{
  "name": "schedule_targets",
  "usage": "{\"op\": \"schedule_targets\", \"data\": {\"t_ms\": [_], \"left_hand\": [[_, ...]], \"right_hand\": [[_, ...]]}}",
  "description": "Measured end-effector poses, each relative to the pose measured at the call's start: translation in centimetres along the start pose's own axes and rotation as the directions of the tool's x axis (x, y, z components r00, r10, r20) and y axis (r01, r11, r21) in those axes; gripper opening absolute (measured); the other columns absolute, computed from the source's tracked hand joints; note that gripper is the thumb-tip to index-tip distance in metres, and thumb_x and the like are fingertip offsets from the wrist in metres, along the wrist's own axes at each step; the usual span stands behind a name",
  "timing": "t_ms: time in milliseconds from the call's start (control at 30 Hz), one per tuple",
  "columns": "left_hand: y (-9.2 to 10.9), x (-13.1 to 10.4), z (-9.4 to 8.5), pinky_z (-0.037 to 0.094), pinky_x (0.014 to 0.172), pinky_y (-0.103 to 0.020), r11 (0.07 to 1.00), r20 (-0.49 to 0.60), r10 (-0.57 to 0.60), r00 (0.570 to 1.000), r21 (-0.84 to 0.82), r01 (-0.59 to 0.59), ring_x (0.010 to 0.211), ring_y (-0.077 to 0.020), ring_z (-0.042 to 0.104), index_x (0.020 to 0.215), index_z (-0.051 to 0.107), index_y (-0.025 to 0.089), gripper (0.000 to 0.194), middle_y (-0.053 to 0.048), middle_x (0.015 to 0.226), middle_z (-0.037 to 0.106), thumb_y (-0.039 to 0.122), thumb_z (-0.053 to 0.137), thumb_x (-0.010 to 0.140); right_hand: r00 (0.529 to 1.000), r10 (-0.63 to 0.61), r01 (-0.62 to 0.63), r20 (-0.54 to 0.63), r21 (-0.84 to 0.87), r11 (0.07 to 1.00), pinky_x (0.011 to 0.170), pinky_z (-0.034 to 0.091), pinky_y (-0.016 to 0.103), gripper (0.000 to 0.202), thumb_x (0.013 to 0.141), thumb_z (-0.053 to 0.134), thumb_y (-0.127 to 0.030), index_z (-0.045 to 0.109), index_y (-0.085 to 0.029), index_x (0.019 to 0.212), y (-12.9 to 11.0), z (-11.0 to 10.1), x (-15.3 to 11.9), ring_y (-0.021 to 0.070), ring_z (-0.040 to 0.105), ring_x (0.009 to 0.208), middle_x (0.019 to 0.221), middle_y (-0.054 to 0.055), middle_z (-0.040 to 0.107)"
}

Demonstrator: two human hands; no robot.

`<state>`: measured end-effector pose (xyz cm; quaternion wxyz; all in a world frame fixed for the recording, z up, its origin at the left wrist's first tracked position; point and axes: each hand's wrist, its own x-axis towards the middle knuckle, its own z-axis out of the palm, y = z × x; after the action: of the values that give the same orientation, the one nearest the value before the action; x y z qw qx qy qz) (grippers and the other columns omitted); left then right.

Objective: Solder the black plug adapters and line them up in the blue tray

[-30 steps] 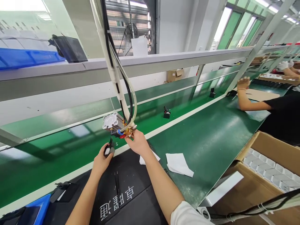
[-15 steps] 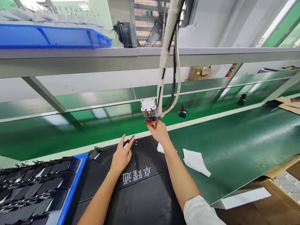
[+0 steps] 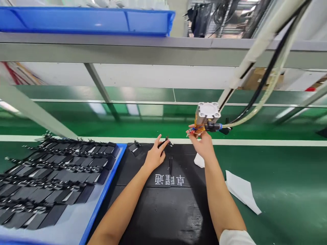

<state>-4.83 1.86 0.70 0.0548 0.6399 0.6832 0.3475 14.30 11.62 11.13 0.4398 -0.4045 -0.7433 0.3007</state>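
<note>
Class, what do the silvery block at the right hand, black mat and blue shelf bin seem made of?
Block: probably satin metal, given its grey sheen.
Mat: perhaps rubber or vinyl, softly shiny, creased.
Bin: likely glossy plastic; it catches light.

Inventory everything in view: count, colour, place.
Mat: one, black, white lettering, centre
Tool: one, silver, right of centre
Hoses: several, black and clear, upper right
Dark piece: one, black, mat's far edge
Loose piece: one, black, mat's far left
Tweezers: one pair, black, on mat
Tray: one, blue rim, left
Tray pieces: many, black, in rows
Sheets: two, white, right
Worktop: one, green, right
Belt: one, green, beyond mat
Belt pieces: two, black, right
Shelf: one, grey, top
Bin: one, blue, on shelf
Shelf object: one, black, on shelf
Cardboard box: one, brown, upper right
Left hand: one, bare, at dark piece
Right hand: one, bare, holding tool
</note>
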Motion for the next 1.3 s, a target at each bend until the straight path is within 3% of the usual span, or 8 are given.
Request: {"op": "schedule_targets", "data": {"t_ms": [200, 400, 633, 767, 1000, 1300], "left_hand": [[-1.3, 0.4, 1.3, 0.052, 0.102, -0.043, 0.964, -0.105, -0.189, 0.976, -0.206, 0.165, 0.114, -0.0261, 0.064, 0.129, 0.056, 0.019, 0.061, -0.015, 0.136, 0.056, 0.016, 0.075, 0.071], [-0.7, 0.7, 1.5, 0.054, 0.096, -0.042, 0.935, -0.006, -0.281, 0.96, -0.225, 0.273, 0.106, -0.0268, 0.067, 0.115, 0.064, 0.02, 0.042, -0.009, 0.11, 0.071, 0.018, 0.076, 0.075], [0.7, 0.1, 1.0, 0.053, 0.095, -0.037, 0.911, 0.043, -0.186, 0.982, -0.366, 0.189, 0.105, -0.0232, 0.068, 0.121, 0.061, 0.023, 0.045, -0.005, 0.118, 0.071, 0.017, 0.071, 0.077], [1.1, 0.0, 1.1, 0.053, 0.091, -0.037, 0.911, 0.075, -0.172, 0.982, -0.367, 0.188, 0.101, -0.0243, 0.067, 0.116, 0.062, 0.023, 0.044, -0.005, 0.11, 0.072, 0.023, 0.074, 0.074], [1.9, -0.3, 1.0, 0.053, 0.09, -0.037, 0.876, 0.115, -0.11, 0.987, -0.457, 0.151, 0.1, -0.025, 0.067, 0.117, 0.06, 0.021, 0.043, -0.006, 0.111, 0.071, 0.031, 0.072, 0.077], [2.0, -0.4, 0.8, 0.052, 0.094, -0.037, 0.847, 0.105, -0.066, 0.992, -0.519, 0.111, 0.105, -0.0244, 0.068, 0.12, 0.059, 0.021, 0.044, -0.006, 0.116, 0.071, 0.029, 0.071, 0.078]], "right_hand": [[0.997, -0.021, 0.011, 0.075, 0.13, 0.991, 0.067, 0.047, 0.033, 0.032, 0.077, 0.059, -0.04, 0.064, -0.018, 0.101, 0.0, 0.6, -0.3, 0.0178, 0.06, 0.07, 0.082, 0.005, 0.07], [0.988, -0.093, 0.046, 0.122, 0.34, 0.939, 0.068, 0.051, 0.033, 0.036, 0.081, 0.065, -0.044, 0.062, -0.022, 0.109, -1.2, 2.0, -1.5, 0.0192, 0.063, 0.077, 0.093, 0.007, 0.071], [0.968, -0.219, 0.133, 0.126, 0.482, 0.866, 0.072, 0.056, 0.037, 0.036, 0.081, 0.07, -0.049, 0.059, -0.026, 0.106, -2.6, 3.2, -3.1, 0.0213, 0.064, 0.082, 0.084, 0.003, 0.063], [0.952, -0.282, 0.183, 0.116, 0.522, 0.833, 0.071, 0.057, 0.036, 0.035, 0.082, 0.069, -0.047, 0.058, -0.027, 0.109, -2.6, 3.8, -3.7, 0.0198, 0.063, 0.079, 0.086, 0.002, 0.062], [0.975, -0.215, 0.163, 0.057, 0.478, 0.863, 0.056, 0.052, 0.027, 0.043, 0.073, 0.079, -0.036, 0.054, -0.028, 0.106, -3.3, 4.5, -3.9, 0.0161, 0.063, 0.073, 0.082, -0.001, 0.061], [0.958, -0.287, 0.251, 0.003, 0.473, 0.844, 0.054, 0.049, 0.024, 0.025, 0.084, 0.069, -0.027, 0.057, -0.027, 0.106, -3.0, 4.6, -3.7, 0.0136, 0.062, 0.071, 0.08, -0.001, 0.063]]}}
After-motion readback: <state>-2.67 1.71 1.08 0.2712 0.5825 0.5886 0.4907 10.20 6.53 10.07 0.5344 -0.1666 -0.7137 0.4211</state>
